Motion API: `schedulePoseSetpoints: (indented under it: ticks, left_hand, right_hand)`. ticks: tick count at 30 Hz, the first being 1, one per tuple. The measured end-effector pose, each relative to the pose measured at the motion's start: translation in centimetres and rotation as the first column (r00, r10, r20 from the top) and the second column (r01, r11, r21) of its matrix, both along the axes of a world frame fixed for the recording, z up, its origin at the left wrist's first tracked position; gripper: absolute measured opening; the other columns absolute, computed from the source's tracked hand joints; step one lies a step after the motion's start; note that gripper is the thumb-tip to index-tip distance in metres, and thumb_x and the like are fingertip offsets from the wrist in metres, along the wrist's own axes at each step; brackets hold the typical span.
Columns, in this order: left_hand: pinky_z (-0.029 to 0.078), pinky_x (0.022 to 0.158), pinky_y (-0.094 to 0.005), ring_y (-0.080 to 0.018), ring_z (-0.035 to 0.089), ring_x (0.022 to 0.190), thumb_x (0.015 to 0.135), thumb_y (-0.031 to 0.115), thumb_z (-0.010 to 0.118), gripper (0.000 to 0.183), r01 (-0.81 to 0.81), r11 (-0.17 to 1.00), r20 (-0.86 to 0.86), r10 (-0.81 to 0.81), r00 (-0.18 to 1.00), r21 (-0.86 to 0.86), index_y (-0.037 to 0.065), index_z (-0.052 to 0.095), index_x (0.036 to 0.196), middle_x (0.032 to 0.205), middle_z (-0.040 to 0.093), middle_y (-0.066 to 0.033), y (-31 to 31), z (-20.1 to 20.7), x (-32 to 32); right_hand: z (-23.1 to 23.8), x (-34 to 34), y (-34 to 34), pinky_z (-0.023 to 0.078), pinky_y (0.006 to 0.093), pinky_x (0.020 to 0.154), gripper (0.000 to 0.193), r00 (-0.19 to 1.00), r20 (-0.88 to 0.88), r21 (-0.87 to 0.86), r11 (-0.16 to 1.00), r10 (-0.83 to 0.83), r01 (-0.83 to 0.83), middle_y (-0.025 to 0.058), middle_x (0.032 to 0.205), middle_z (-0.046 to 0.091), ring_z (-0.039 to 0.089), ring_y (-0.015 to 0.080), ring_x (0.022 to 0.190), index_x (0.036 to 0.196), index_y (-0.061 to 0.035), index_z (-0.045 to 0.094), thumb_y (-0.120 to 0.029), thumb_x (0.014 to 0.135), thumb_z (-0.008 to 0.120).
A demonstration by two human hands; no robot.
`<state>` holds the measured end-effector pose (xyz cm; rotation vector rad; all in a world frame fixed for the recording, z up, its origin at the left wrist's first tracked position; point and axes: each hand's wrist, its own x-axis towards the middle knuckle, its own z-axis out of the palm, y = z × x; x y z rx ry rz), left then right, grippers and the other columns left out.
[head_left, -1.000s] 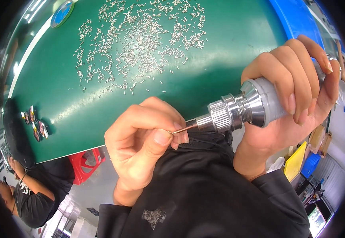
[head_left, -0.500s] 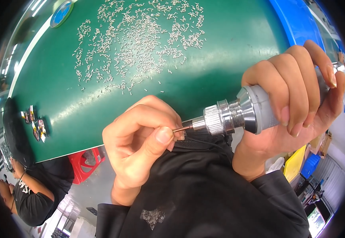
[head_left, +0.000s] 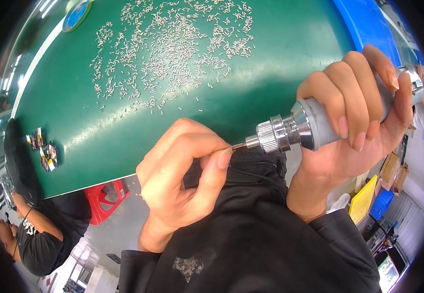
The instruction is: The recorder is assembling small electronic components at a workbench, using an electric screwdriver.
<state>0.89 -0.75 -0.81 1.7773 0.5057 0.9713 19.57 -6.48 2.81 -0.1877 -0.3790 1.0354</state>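
My right hand (head_left: 348,112) is wrapped round the grey body of an electric screwdriver (head_left: 312,126), which lies slanted with its nose pointing left. Behind the nose sits a shiny knurled metal collar (head_left: 269,136). A thin metal bit (head_left: 240,146) sticks out of the nose. Thumb and forefinger of my left hand (head_left: 178,171) pinch together at the bit's tip; whether a small part is also between them is hidden. Beyond both hands, many tiny silvery pins (head_left: 173,56) lie scattered over the green tabletop (head_left: 280,73).
A round blue-lined dish (head_left: 77,15) sits at the far left, and a blue bin (head_left: 363,24) at the far right. Small dark packets (head_left: 48,156) lie near the left edge. A red stool (head_left: 107,202) and another person (head_left: 41,239) are at lower left.
My left hand has shifted right, bringing its pinch nearer the screwdriver's nose, so less of the bit shows. The screwdriver's nose has moved slightly up and to the right.
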Motion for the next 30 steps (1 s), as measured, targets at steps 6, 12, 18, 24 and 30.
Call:
schedulePoseSetpoints:
  ticks: [6,12,18,24,30]
  left_hand:
    - [0.044,0.052,-0.0268,-0.0178,0.058,0.061,0.098,0.028,0.057,0.041,-0.171,0.979,-0.048,0.178,0.983,0.114,-0.011,0.068,0.099,0.077,0.065,-0.0148,2.3,1.1,-1.5]
    - [0.047,0.065,-0.0266,-0.0154,0.058,0.064,0.085,-0.009,0.065,0.014,-0.331,0.921,-0.203,0.371,0.906,0.203,-0.002,0.054,0.085,0.073,0.063,-0.0107,6.6,2.3,-5.5]
    - [0.047,0.065,-0.0252,-0.0137,0.061,0.067,0.086,-0.005,0.066,0.003,-0.204,0.802,-0.391,0.475,0.789,0.561,-0.004,0.062,0.086,0.072,0.064,-0.0082,15.9,4.9,-2.8]
    - [0.052,0.074,-0.0385,-0.0301,0.067,0.08,0.09,0.01,0.065,0.022,-0.137,0.787,-0.465,0.485,0.741,0.601,0.001,0.062,0.11,0.089,0.068,-0.013,29.2,4.0,4.3]
    - [0.049,0.088,-0.0475,-0.0403,0.058,0.103,0.086,0.024,0.071,0.046,-0.135,0.627,-0.488,0.707,0.511,0.767,0.002,0.054,0.123,0.107,0.061,-0.0202,34.9,0.7,9.7]
  right_hand:
    - [0.2,-0.4,1.7,0.037,0.0257,0.056,0.022,0.999,-0.001,-0.014,0.999,-0.039,0.039,-0.0025,0.055,0.04,0.04,0.0083,0.045,0.088,-0.0063,0.052,-0.024,0.1,0.049]
    - [-0.7,-0.2,2.2,0.036,0.027,0.055,0.019,0.988,-0.042,-0.13,0.981,-0.149,0.142,-0.0018,0.055,0.037,0.039,0.0091,0.046,0.09,-0.0082,0.045,-0.024,0.102,0.046]
    - [-3.5,0.1,1.4,0.037,0.0292,0.053,0.02,0.965,-0.097,-0.268,0.94,-0.245,0.211,-0.0015,0.054,0.039,0.039,0.0106,0.045,0.087,-0.0097,0.047,-0.025,0.099,0.047]
    - [-3.6,-0.2,1.3,0.038,0.0309,0.054,0.017,0.979,-0.098,-0.265,0.953,-0.176,0.145,0.0011,0.054,0.041,0.042,0.0139,0.045,0.086,-0.0096,0.047,-0.023,0.096,0.05]
    - [-3.7,-0.4,0.8,0.039,0.0344,0.056,0.014,0.988,-0.103,-0.267,0.96,-0.116,0.085,0.0029,0.055,0.042,0.044,0.0169,0.048,0.086,-0.0103,0.048,-0.022,0.094,0.052]
